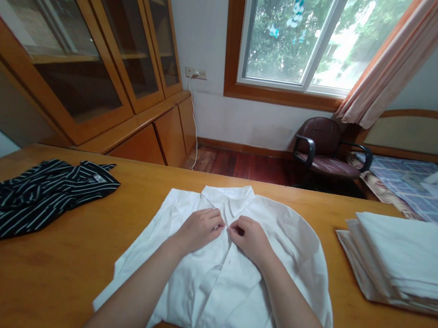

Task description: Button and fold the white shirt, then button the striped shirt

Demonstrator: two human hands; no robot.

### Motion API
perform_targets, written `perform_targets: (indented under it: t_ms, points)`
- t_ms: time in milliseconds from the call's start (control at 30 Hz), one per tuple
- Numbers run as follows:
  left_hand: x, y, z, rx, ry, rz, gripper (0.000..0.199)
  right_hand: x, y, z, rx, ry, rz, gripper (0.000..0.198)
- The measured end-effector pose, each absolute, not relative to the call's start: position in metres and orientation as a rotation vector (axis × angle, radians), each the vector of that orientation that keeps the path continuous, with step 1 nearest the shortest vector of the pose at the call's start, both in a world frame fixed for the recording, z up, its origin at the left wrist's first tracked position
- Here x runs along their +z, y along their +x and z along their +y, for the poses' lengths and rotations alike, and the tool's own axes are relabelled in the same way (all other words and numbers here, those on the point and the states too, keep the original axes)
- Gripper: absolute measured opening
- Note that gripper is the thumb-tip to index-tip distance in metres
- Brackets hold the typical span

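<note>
A white collared cloth shirt (203, 293) held at the front opening

The shirt is spread face up at the centre of a yellow-brown wooden tabletop (39, 290), with its white pointed collar (231, 194) directed toward the far edge. The front opening is pinched just below the collar by both hands, which are placed close beside each other. By the left hand (201, 229), the cloth is gripped between narrowed, bent fingers; by the right hand (248, 236), it is gripped between thumb and curled fingers. Whatever is enclosed between the fingertips is too small to be told. The lower part of the shirt is rumpled and is partly covered by the forearms.

On the left of the tabletop, a crumpled black garment with thin white stripes (45, 195) is seen, well apart from the shirt. On the right, a stack of folded white cloths (413, 264) is placed. Beyond the far edge, a dark red padded armchair with black armrests (322, 146) is positioned beneath a white-framed sliding window (289, 48).
</note>
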State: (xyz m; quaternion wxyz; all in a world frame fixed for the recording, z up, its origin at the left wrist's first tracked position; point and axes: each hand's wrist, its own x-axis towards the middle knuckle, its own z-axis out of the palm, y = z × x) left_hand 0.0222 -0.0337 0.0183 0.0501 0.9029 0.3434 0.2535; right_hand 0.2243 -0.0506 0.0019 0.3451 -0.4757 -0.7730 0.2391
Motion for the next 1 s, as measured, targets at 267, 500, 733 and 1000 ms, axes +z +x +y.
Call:
perform_targets:
  t_ms: [267, 500, 733, 1000]
  points:
    - [0.0194, 0.0225, -0.0341, 0.739, 2.770, 1.048, 0.011, 0.0019, 0.2198, -0.0525, 0.540, -1.221, -1.976, 0.007]
    - [0.0183, 0.0220, -0.0332, 0.766, 2.777, 1.048, 0.011, -0.0027, 0.2179, -0.0534, 0.549, -1.259, -2.039, 0.009]
    - [0.0185, 0.0217, -0.0335, 0.799, 2.751, 1.038, 0.011, 0.0027, 0.2185, -0.0549, 0.614, -1.280, -2.036, 0.011]
    - [0.0221, 0.0225, -0.0353, 0.790, 2.747, 1.031, 0.014, 0.0033, 0.2181, -0.0533, 0.642, -1.317, -2.019, 0.011]
